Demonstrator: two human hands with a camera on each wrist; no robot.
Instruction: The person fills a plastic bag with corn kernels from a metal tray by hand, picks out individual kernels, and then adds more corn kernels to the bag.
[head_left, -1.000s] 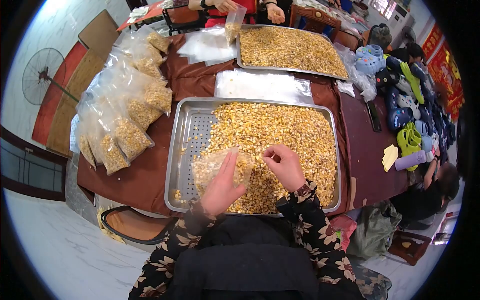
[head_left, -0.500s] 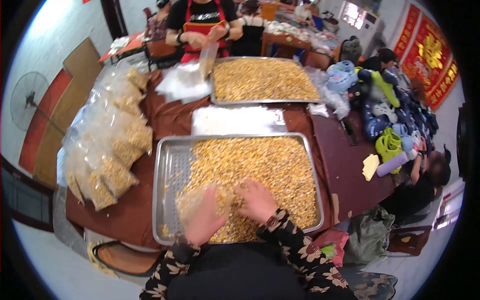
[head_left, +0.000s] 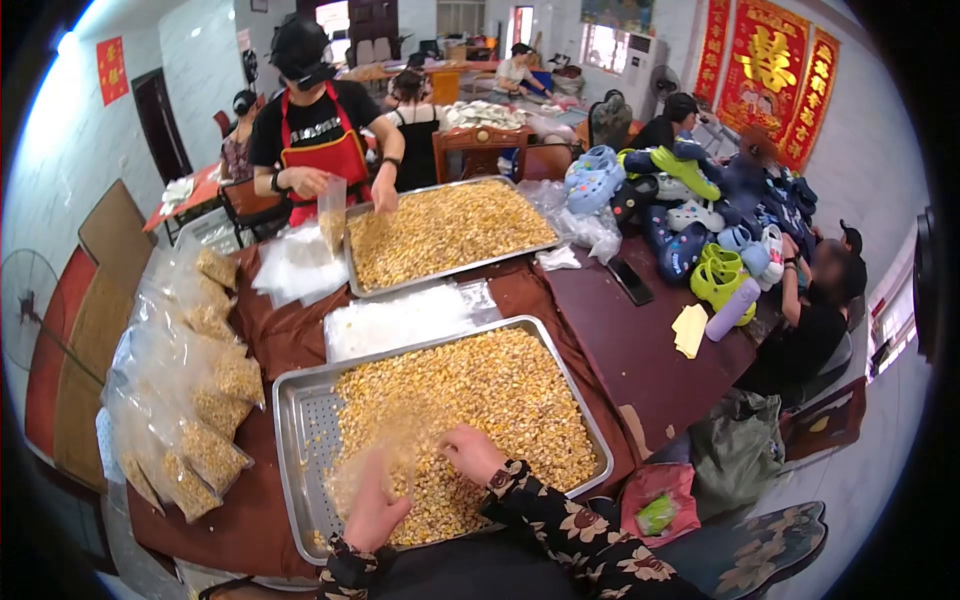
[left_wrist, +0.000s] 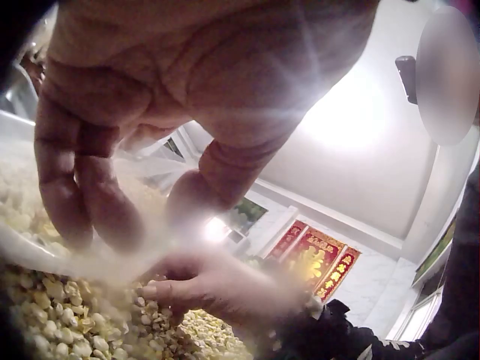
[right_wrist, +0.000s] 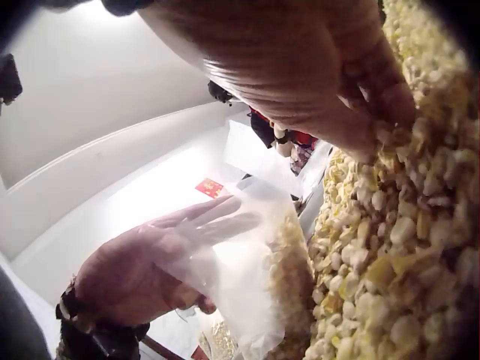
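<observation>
- Where the head view looks down, a clear plastic bag (head_left: 398, 445), blurred, is seen over the near left part of the kernels (head_left: 510, 400) in the steel tray (head_left: 286, 465). It is supported by the left hand (head_left: 374, 512), whose thumb is set apart from its fingers. Just to the right, the right hand (head_left: 475, 456) is lowered to the kernels with bent fingers.
- From the left wrist, film is shown against the left fingertips, which are bent downward; whether it is pinched by the thumb cannot be told. As a judgement, the bag is light, limp and slippery, best held by its rim with its base rested on the tray.
- From the right wrist, straight, slightly spread left fingers are seen through the film. Kernels are touched by the right fingertips; whether any are pinched cannot be told. Hard and loose, they are probably best gathered in a cupped palm.
</observation>
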